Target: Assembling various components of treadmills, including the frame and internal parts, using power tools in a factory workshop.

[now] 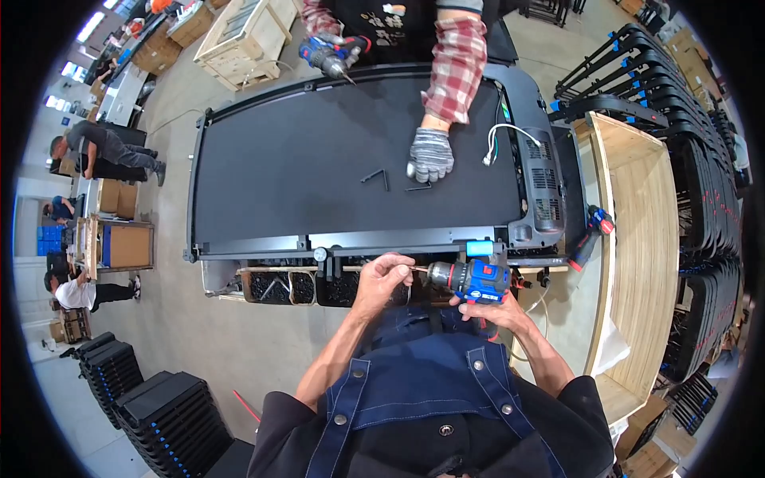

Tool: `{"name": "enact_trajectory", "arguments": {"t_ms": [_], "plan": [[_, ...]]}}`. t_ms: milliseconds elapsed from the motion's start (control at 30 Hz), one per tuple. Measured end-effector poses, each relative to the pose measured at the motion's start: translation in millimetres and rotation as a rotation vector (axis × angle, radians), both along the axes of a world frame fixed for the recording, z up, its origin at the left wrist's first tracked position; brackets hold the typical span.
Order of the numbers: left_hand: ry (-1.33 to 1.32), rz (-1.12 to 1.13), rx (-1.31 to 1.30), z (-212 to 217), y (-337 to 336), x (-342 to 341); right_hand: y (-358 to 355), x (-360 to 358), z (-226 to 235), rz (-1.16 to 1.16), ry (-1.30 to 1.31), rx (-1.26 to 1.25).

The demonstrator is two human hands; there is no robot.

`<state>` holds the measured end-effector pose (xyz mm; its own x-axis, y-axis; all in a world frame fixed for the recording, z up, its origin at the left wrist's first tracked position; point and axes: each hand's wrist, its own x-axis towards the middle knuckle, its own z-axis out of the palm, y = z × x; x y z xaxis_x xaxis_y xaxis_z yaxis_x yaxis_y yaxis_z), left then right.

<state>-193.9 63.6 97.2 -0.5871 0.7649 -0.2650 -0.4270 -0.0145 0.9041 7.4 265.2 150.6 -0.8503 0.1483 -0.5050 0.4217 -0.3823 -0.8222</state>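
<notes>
In my right hand [488,309] is a blue and black cordless drill [483,280], held level with its chuck pointing left. My left hand [384,280] pinches the thin bit [419,269] at the chuck's front; whether a screw sits on its tip is too small to tell. Just beyond both hands lies a treadmill deck [311,171] with a black belt and a dark motor cover [542,187] at its right end. Across it, a co-worker's gloved hand [431,155] rests on the belt near hex keys [374,177]. The co-worker's other hand holds another blue drill [323,56].
Trays of black small hardware [267,287] sit below the deck's near edge. White cables [502,131] lie by the motor cover. Another power tool [591,237] stands beside a wooden crate [637,183] on the right. Black frames [701,159] and stacked black parts [171,414] flank the work area.
</notes>
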Motion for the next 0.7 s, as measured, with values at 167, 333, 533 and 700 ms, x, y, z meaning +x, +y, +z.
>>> {"name": "enact_trajectory", "arguments": {"t_ms": [167,333,533,700], "plan": [[0.117,-0.121,0.013,19.1,23.6,-26.7,9.3,-11.7,6.4,-0.065,0.035,-0.039],[0.276,-0.178,-0.131,38.1,34.8,-87.2,16.8,-11.1,3.8,-0.124,0.076,-0.085],[1.238,-0.004,-0.438,33.3,62.2,-132.6,23.9,-3.9,-8.7,-0.195,0.074,-0.09],[1.791,-0.418,-0.284,33.4,87.9,-167.9,32.6,4.3,-9.9,-0.227,0.067,-0.02]]}}
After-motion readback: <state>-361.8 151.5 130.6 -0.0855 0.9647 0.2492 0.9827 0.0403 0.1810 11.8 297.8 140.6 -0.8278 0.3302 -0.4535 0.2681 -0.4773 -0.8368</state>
